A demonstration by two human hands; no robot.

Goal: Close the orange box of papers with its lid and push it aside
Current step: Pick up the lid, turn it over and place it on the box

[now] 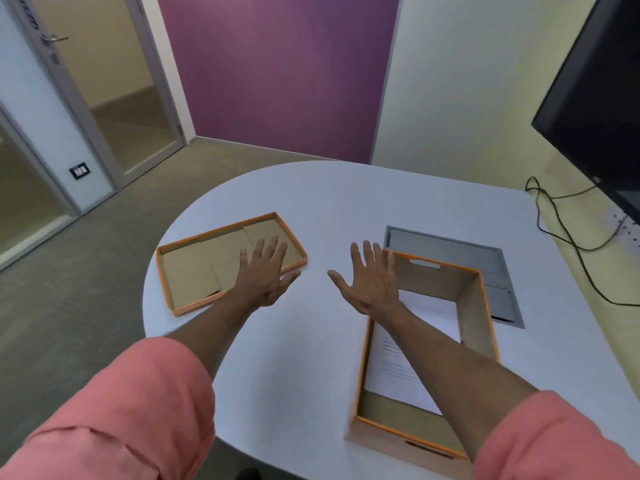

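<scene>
Both hands, left hand point(265, 275) and right hand point(372, 282), are spread, holding nothing; the shallow orange cardboard lid point(194, 268) near the table's left edge looks light and stiff, best gripped at its short rims

Lid point(194, 271) left on table point(346, 202), box point(479, 327) right, papers point(405, 368) inside.

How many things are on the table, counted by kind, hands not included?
Orange box: 1
Orange lid: 1
Stack of papers, in the box: 1
Grey panel, set in the table: 1
Total: 4
</scene>
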